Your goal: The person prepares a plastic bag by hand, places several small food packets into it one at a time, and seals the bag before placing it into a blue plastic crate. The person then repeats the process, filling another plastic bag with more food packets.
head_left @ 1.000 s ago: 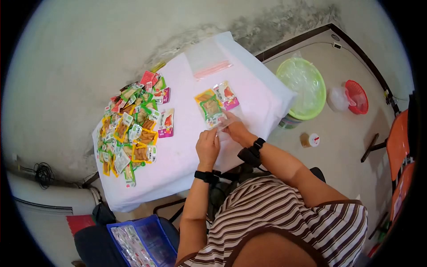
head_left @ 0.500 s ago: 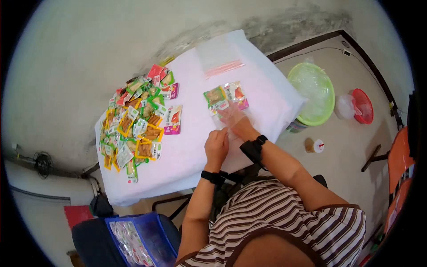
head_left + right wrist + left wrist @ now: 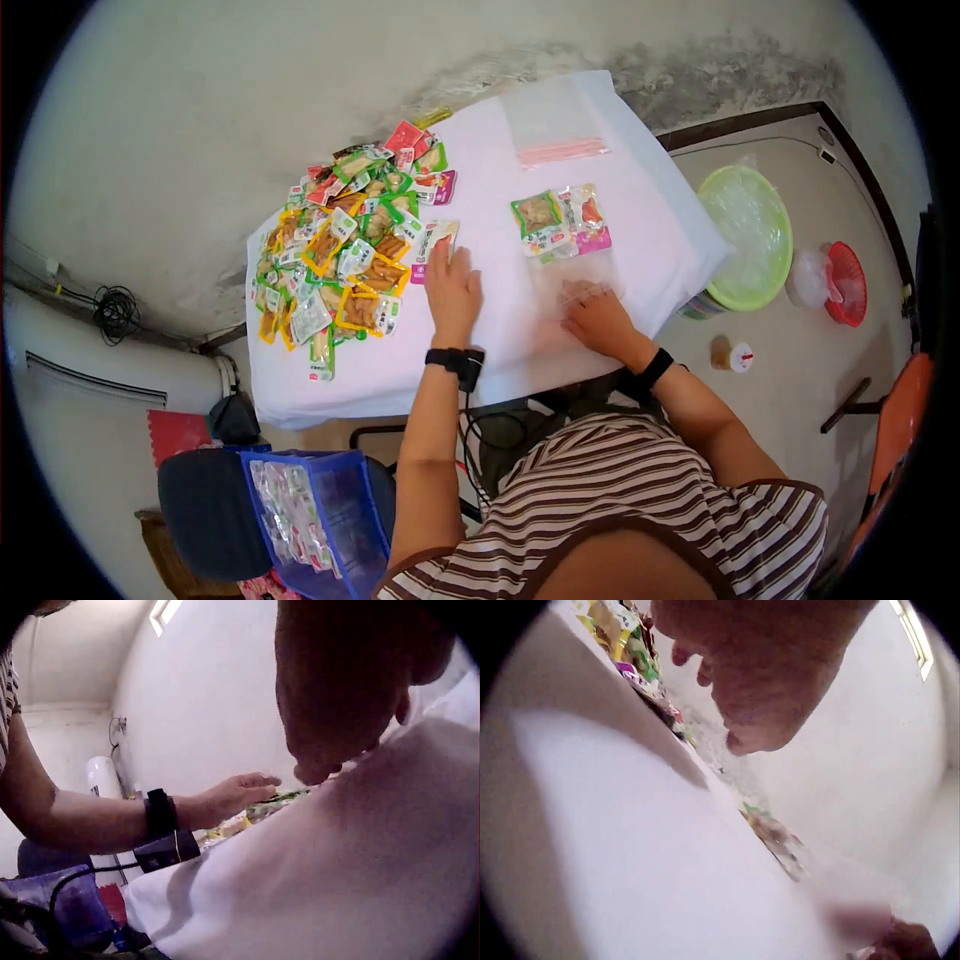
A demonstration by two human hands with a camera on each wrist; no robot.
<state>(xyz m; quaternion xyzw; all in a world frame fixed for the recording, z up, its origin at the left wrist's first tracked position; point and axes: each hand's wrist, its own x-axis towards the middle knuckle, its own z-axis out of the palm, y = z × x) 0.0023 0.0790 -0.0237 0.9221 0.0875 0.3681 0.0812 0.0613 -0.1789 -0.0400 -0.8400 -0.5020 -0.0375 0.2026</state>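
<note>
My left hand (image 3: 455, 295) reaches over the table with its fingers loosely extended, the fingertips right at a white-and-purple snack packet (image 3: 437, 238). It holds nothing; in the left wrist view the same hand (image 3: 757, 675) hangs above the white cloth. Toward the right side, my right hand (image 3: 600, 318) holds the near end of a clear plastic bag (image 3: 575, 272) between fingers and thumb. Inside that bag lie a green-edged packet (image 3: 540, 222) and a white-and-purple packet (image 3: 587, 215), side by side. The right hand (image 3: 352, 697) looks dark in the right wrist view, its grip mostly hidden.
A heap of mixed snack packets (image 3: 335, 250) covers the table's left part. Flat clear bags with pink strips (image 3: 560, 150) lie at the back. Beside the table stand a green-rimmed bin (image 3: 785, 230) and a red basket (image 3: 848, 285); a blue crate (image 3: 350, 520) sits at lower left.
My left hand has left the bag and moved left to the white-and-purple packet near the heap. The right hand stays at the bag, which now lies flatter. The head view has shifted.
</note>
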